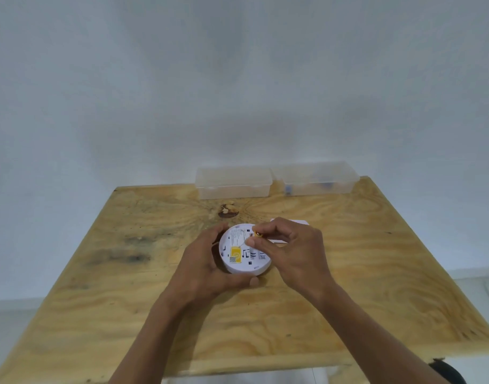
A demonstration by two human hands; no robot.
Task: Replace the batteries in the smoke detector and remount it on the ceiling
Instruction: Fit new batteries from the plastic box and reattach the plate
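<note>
A round white smoke detector (239, 252) lies back-side up near the middle of the plywood table (348, 273), showing a yellow label and an open battery bay. My left hand (204, 268) cups its left and near rim, thumb under the front edge. My right hand (289, 249) pinches a small battery (257, 234) with a gold end between thumb and fingers, right over the bay at the detector's far right side. Most of the battery is hidden by my fingers.
Two clear plastic lidded boxes (233, 182) (317, 177) stand side by side at the table's far edge against the white wall; the right one holds small dark items. A white flat piece (290, 222) peeks out behind my right hand. A dark knot (227, 212) marks the wood.
</note>
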